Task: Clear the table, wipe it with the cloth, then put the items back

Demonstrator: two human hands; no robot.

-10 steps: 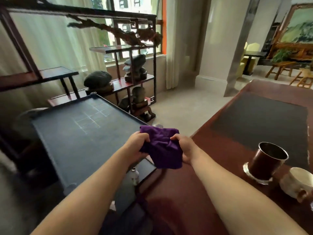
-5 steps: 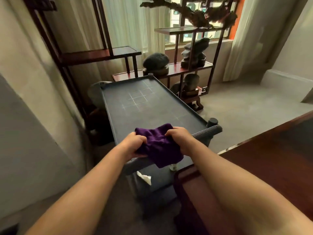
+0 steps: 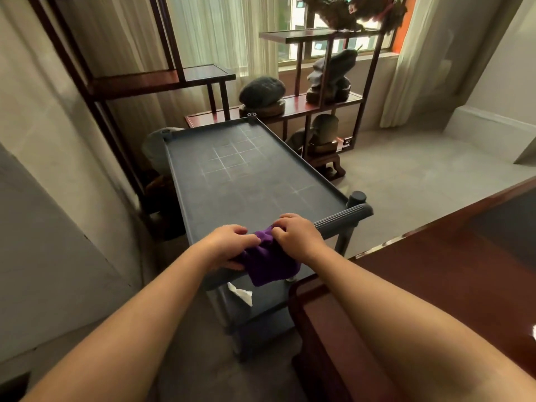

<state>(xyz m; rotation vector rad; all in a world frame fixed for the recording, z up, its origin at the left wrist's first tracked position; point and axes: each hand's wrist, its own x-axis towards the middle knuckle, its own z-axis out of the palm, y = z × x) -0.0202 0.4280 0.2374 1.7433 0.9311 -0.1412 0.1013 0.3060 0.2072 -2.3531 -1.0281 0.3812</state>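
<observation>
Both hands hold a bunched purple cloth (image 3: 268,264) over the near edge of a dark grey cart's top tray (image 3: 246,184). My left hand (image 3: 229,245) grips the cloth's left side and my right hand (image 3: 298,236) pinches its top right. The cloth's lower part hangs down past the tray's near rim. The dark red wooden table (image 3: 435,271) fills the lower right; only its corner and edge show, and my right forearm crosses it. No cups are visible.
A white crumpled tissue (image 3: 240,293) lies on the cart's lower shelf. Behind the cart stands a dark wooden display rack (image 3: 293,108) with rocks on stands. A grey wall (image 3: 43,213) is at left, pale floor (image 3: 406,175) at right.
The view has swung left from the table to the cart. Both hands have carried the cloth lower, onto the cart tray's near edge. The cups have left the view.
</observation>
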